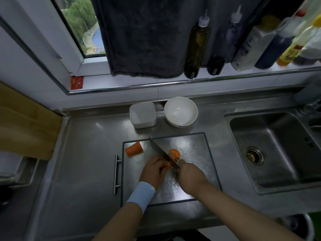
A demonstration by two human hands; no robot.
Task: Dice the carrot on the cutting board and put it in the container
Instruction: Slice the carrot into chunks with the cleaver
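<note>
A steel cutting board (pixel 194 146) lies on the counter. My left hand (pixel 153 171) presses down on a carrot piece (pixel 174 153) near the board's middle. My right hand (pixel 190 176) grips the handle of a knife (pixel 161 152), whose blade cuts down through that carrot beside my left fingers. Another carrot chunk (pixel 134 149) lies at the board's far left corner. A white square container (pixel 142 115) stands behind the board, apparently empty.
A white bowl (pixel 180 111) sits right of the container. A sink (pixel 271 150) lies to the right. Bottles (pixel 197 46) line the window sill above. A wooden board (pixel 26 122) leans at the left. A bar handle (pixel 116 173) sits left of the cutting board.
</note>
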